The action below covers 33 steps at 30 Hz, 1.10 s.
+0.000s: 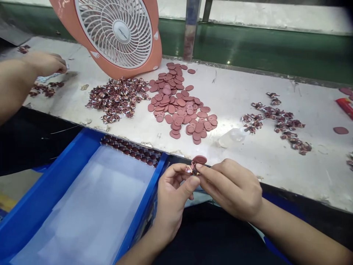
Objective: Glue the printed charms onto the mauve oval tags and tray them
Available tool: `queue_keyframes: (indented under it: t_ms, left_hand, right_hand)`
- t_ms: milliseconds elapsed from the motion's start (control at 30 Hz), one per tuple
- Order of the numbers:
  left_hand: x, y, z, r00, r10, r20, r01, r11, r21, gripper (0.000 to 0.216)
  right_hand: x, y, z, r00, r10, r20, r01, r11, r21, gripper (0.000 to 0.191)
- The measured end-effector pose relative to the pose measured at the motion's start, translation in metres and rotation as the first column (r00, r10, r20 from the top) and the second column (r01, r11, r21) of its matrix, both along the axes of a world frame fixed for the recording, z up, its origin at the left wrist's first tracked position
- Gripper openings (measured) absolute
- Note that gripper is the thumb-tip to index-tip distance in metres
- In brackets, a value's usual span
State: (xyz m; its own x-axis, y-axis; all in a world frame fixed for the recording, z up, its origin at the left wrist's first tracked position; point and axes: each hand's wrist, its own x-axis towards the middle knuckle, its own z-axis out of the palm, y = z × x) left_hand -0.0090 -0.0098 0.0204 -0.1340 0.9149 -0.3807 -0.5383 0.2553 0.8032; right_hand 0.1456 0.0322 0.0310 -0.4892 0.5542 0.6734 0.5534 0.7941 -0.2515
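Just off the bench's front edge, my left hand pinches a small painted figurine between thumb and fingers. A dark red oval base sits at the top of the figurine, seemingly joined to it. My right hand comes in from the right, its fingertips closed on the same figurine near the oval. Contact points are partly hidden by the fingers. Beyond my hands lies a heap of loose reddish oval bases. To its left is a pile of small brown figurines.
An orange fan stands behind the piles. A blue bin with a white sheet and rows of finished-looking pieces is at lower left. More figurines and a clear bottle lie rightward. Another person's hand works at far left.
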Motion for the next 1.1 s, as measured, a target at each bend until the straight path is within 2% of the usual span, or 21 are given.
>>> queue_keyframes:
  t_ms: [167,233,267,333,367,467,533,600,700,800,900,1100]
  left_hand:
    - [-0.004,0.006,0.002,0.995,0.093,-0.043,-0.095,0.994,-0.057,0.027]
    - [-0.017,0.008,-0.003,0.983,0.157,-0.095,-0.166,0.982,-0.094,0.03]
    - [-0.029,0.009,-0.008,0.963,0.204,-0.179,-0.225,0.969,-0.107,0.032]
    - [-0.065,0.012,-0.024,0.854,0.305,-0.422,-0.378,0.92,-0.1,0.035]
    - [-0.087,0.013,-0.034,0.735,0.336,-0.589,-0.462,0.884,-0.072,0.036]
    - [-0.166,0.022,-0.065,0.525,0.375,-0.764,-0.61,0.792,-0.031,0.031]
    - [-0.216,0.032,-0.082,0.381,0.328,-0.864,-0.665,0.746,-0.01,0.03]
    - [-0.257,0.044,-0.094,0.266,0.219,-0.939,-0.673,0.739,-0.018,0.028]
    - [-0.294,0.062,-0.105,0.147,0.007,-0.989,-0.661,0.745,-0.093,0.025]
    - [-0.313,0.078,-0.116,0.087,-0.186,-0.979,-0.642,0.741,-0.198,0.029]
    - [-0.322,0.091,-0.125,0.054,-0.312,-0.948,-0.628,0.728,-0.276,0.034]
    - [-0.332,0.104,-0.13,0.04,-0.417,-0.908,-0.631,0.694,-0.347,0.037]
  right_hand:
    - [-0.016,0.003,0.002,0.999,0.036,0.019,-0.036,0.999,0.001,0.022]
    - [-0.018,0.0,0.011,0.995,0.091,0.036,-0.091,0.996,0.02,0.022]
    - [-0.016,-0.002,0.016,0.991,0.126,0.042,-0.127,0.991,0.03,0.02]
    - [-0.01,-0.006,0.025,0.979,0.196,0.052,-0.197,0.98,0.012,0.013]
    - [-0.006,-0.008,0.027,0.975,0.217,0.058,-0.216,0.976,-0.013,0.011]
    - [0.01,-0.01,0.023,0.976,0.202,0.086,-0.195,0.977,-0.083,0.018]
    - [0.018,-0.009,0.012,0.984,0.145,0.102,-0.138,0.988,-0.074,0.024]
    - [0.024,-0.007,0.001,0.988,0.105,0.114,-0.098,0.993,-0.059,0.024]
    - [0.027,-0.005,-0.008,0.988,0.073,0.137,-0.065,0.996,-0.056,0.025]
    - [0.029,-0.006,-0.009,0.989,0.046,0.139,-0.038,0.998,-0.058,0.028]
    - [0.03,-0.008,-0.008,0.991,0.037,0.129,-0.029,0.997,-0.065,0.028]
    - [0.033,-0.004,-0.005,0.992,0.01,0.123,-0.002,0.998,-0.069,0.022]
